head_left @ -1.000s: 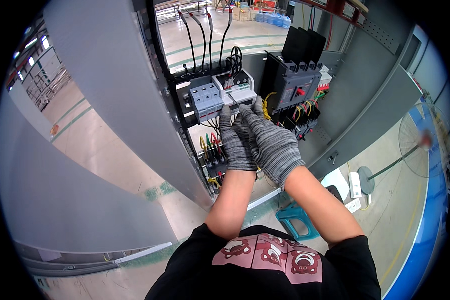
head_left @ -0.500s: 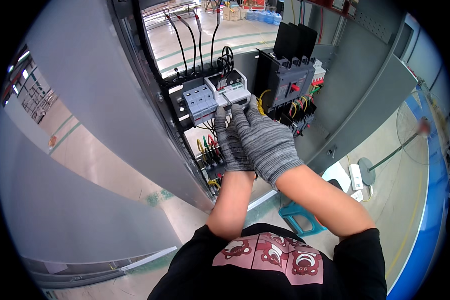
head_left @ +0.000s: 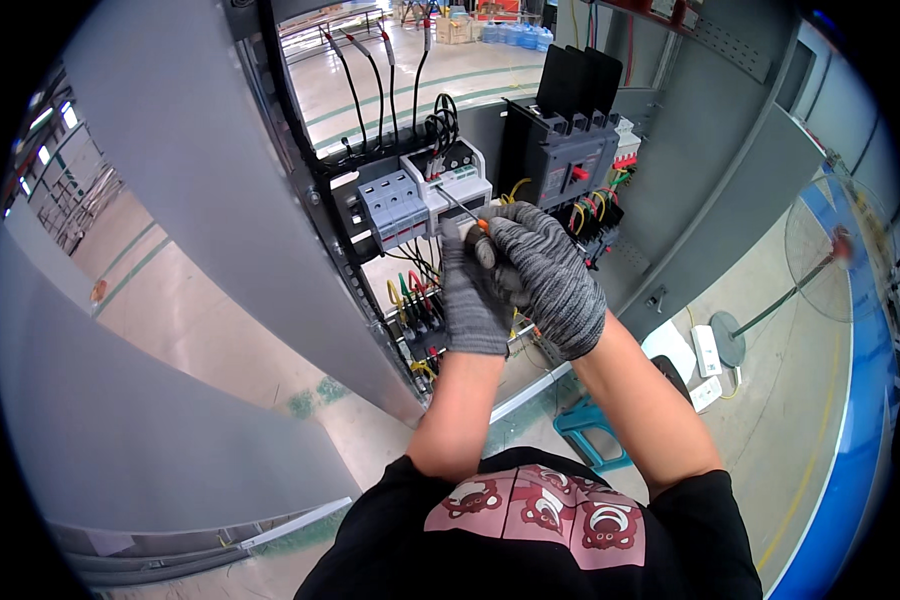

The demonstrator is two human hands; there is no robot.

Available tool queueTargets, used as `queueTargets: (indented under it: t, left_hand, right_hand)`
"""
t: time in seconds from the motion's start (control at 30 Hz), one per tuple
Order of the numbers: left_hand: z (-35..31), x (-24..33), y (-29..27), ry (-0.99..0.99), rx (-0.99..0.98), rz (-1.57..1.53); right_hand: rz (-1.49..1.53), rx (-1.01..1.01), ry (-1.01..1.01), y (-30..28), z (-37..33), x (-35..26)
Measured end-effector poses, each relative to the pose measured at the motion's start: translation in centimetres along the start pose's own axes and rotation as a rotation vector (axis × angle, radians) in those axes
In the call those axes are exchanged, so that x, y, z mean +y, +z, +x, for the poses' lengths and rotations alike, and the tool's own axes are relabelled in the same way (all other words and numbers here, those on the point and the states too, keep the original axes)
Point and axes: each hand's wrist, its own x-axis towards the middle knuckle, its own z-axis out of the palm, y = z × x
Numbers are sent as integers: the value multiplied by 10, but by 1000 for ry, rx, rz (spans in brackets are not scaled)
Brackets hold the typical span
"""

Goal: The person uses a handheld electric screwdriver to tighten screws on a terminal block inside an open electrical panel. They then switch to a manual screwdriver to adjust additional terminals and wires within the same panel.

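My right hand (head_left: 550, 275), in a grey knit glove, is closed on a screwdriver (head_left: 483, 225) with an orange part on its handle. Its thin shaft slants up and left, the tip at the top face of a white DIN-rail module (head_left: 460, 187). My left hand (head_left: 473, 305), gloved alike, is just below that module, beside the right fingers. Its fingers are curled and partly covered by the right hand, so what they hold cannot be made out. A grey multi-pole breaker (head_left: 394, 208) sits directly left of the module. Looped black wires (head_left: 445, 118) run into the module's upper side.
Right of the module stands a large moulded-case breaker (head_left: 575, 170) with a red lever. Coloured wires (head_left: 410, 292) hang below the rail. The grey cabinet door (head_left: 190, 200) is at left. A teal stool (head_left: 590, 435), power strip (head_left: 706, 350) and standing fan (head_left: 820, 255) are on the floor.
My right hand has drawn back from the module's front, and the screwdriver's orange part now shows. My left hand has shifted slightly lower. The whole view has tilted a little.
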Motion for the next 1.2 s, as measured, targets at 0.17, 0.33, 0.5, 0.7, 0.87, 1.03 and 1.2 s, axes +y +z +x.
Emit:
queueTargets:
  t: [0.17,0.33,0.5,0.7,0.87,1.03,1.2]
  left_hand:
    - [-8,5,2,-101,-401,-117]
    - [-4,5,16,3,-120,-1]
    - [-2,3,9,125,-48,22]
    - [-7,2,8,2,-63,81]
    - [-2,1,-1,112,-113,111]
    - [-4,2,5,52,-67,47]
    - [6,1,-5,22,-125,-48]
  right_hand:
    - [-134,32,1,-3,-4,-2]
    - [-852,210,-535,-5,-6,5]
    - [-1397,216,-554,-5,-32,6]
    - [-1339,235,-431,6,-32,8]
    - [-1094,235,-280,7,-29,8]
    - [-1280,347,-669,0,-29,20]
    - [-1844,131,-519,7,-24,4]
